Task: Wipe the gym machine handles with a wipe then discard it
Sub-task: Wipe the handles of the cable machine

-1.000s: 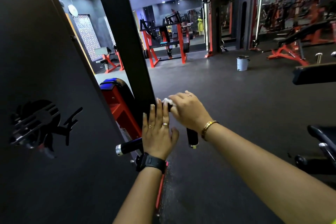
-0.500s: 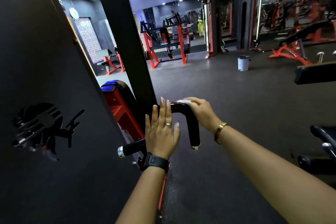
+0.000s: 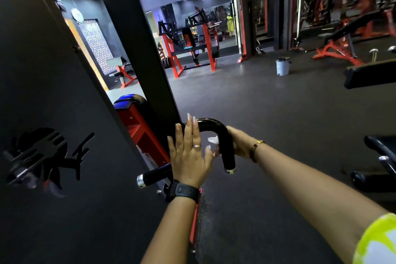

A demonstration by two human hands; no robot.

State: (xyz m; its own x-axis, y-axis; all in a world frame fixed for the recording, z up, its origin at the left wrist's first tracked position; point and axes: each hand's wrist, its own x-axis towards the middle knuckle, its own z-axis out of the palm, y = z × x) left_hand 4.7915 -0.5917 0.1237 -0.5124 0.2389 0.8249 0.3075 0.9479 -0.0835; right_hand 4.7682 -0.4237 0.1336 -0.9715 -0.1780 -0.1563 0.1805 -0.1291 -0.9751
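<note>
A black curved machine handle (image 3: 216, 124) arches up and bends down to a chrome-capped end (image 3: 229, 170). My right hand (image 3: 241, 141) wraps around its downward leg from the far side, holding a white wipe (image 3: 213, 140) against the bar. My left hand (image 3: 188, 152) lies flat with straight fingers against the black upright post, fingertips by the start of the curve. A second, straight black handle (image 3: 153, 177) with a chrome end sticks out to the left below my left hand.
A tall dark machine panel (image 3: 53, 113) fills the left. A red frame with a black pad (image 3: 132, 109) sits behind the post. A small grey bin (image 3: 282, 66) stands on the dark floor far ahead. Benches (image 3: 368, 75) and a seat (image 3: 381, 156) are at the right.
My right hand has slid with the wipe from the top of the curved handle over the bend and down its vertical leg. My left hand has stayed flat on the post.
</note>
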